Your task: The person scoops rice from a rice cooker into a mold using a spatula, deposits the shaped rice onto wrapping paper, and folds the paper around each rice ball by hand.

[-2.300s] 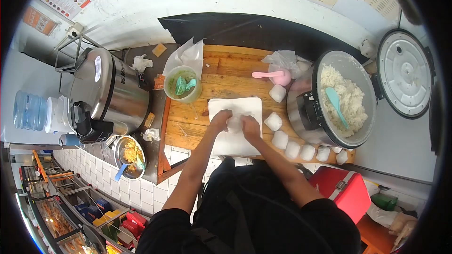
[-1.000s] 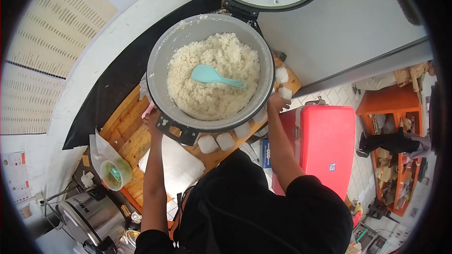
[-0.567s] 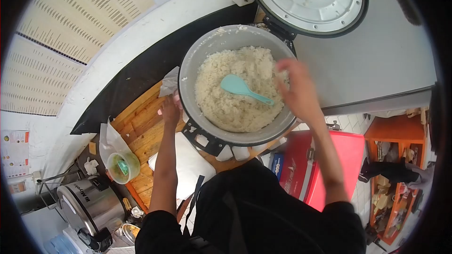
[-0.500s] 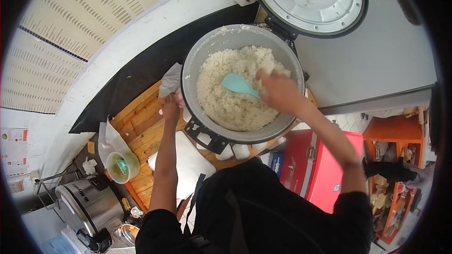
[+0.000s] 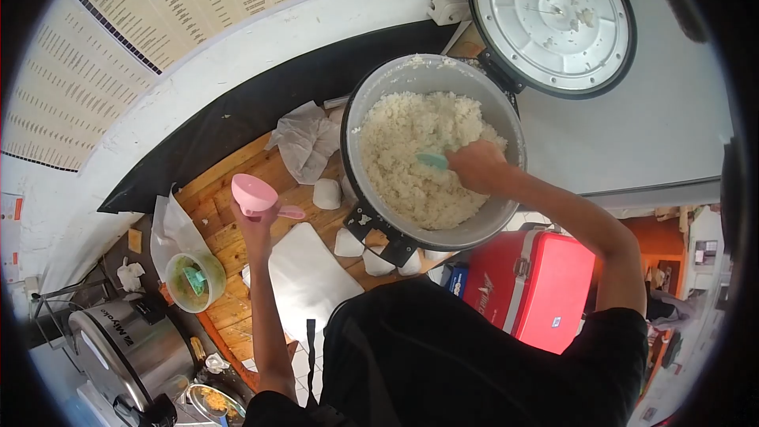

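- The right hand [image 5: 477, 166] is closed around the handle of a turquoise plastic rice paddle [image 5: 432, 160], over the white cooked rice [image 5: 411, 130].
- The left hand [image 5: 257, 220] holds a pink plastic scoop [image 5: 254, 193] with a short handle, above the wooden tabletop [image 5: 229, 229] and apart from the pot.
- The rice lies in a large round grey pot [image 5: 381, 79], whose black front bracket [image 5: 383, 239] stands in front of some white wrapped bundles [image 5: 378, 262] at the table's near edge.
- Another white bundle [image 5: 326, 194] sits between scoop and pot, near a crumpled translucent plastic bag [image 5: 304, 142].
- A stack of white paper sheets [image 5: 311, 281] lies between the left forearm and the bundles.
- The pot's round metal lid [image 5: 553, 24] stands open behind it; a red cool box [image 5: 553, 292] is below the right forearm.
- At the far left are a translucent tub [image 5: 190, 289] with green contents, a closed steel cooker [image 5: 130, 344] and a bowl of yellow food [image 5: 213, 402].
- The paddle's handle is mostly hidden by the fingers, its blade partly by rice.
- The scoop's inside is hard to make out; the pot hides part of the bundle row, and the picture edge cuts off the closed cooker.
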The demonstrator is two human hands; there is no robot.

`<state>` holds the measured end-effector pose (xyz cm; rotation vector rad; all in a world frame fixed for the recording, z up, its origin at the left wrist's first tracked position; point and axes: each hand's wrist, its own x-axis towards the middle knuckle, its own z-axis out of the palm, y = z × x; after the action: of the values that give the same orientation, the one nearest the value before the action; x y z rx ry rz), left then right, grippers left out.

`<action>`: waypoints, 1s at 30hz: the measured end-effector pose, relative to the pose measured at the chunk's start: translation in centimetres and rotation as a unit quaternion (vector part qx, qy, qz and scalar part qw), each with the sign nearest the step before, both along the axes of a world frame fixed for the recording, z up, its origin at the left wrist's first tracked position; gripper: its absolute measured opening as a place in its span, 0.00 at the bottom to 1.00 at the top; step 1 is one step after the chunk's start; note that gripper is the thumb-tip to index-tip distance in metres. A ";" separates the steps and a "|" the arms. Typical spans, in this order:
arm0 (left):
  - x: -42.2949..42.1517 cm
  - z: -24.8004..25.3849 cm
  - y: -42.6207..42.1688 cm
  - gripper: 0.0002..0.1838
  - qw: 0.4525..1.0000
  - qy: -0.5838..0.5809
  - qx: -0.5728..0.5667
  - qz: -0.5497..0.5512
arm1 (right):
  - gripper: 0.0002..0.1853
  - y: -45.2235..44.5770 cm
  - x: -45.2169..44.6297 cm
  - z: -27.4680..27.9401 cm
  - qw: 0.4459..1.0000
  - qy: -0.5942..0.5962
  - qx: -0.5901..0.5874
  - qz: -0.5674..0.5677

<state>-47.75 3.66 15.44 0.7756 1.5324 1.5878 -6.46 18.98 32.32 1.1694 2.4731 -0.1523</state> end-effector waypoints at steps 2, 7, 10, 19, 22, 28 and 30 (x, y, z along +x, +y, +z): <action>1.0 1.5 -0.9 0.45 0.998 -0.054 0.010 -0.012 | 0.05 -0.1 -1.9 -0.5 0.998 -0.001 -0.035 0.054; 2.4 5.2 -2.6 0.47 0.998 0.051 0.006 -0.021 | 0.12 0.0 -2.8 -1.1 0.985 0.072 -0.102 0.122; 2.0 8.3 -3.6 0.45 0.997 0.049 -0.015 -0.057 | 0.12 1.2 -1.7 -1.8 0.970 0.152 -0.159 0.104; 6.3 19.7 1.0 0.48 0.965 -0.077 0.031 -0.248 | 0.14 3.8 2.9 -0.4 0.892 0.293 -0.341 0.036; 9.7 19.7 4.4 0.51 0.950 -0.097 0.022 -0.297 | 0.12 3.2 4.4 4.2 0.814 0.390 -0.413 -0.122; 20.4 21.1 9.6 0.50 0.924 -0.079 0.064 -0.369 | 0.11 -2.8 2.0 14.3 0.974 0.220 0.047 -0.043; 22.5 21.2 10.2 0.49 0.957 0.020 0.058 -0.283 | 0.08 -5.7 1.3 13.1 0.947 0.098 0.284 0.112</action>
<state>-25.26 13.86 36.62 1.1945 1.1077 1.2380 -5.12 13.27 45.44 1.1021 2.9086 0.5721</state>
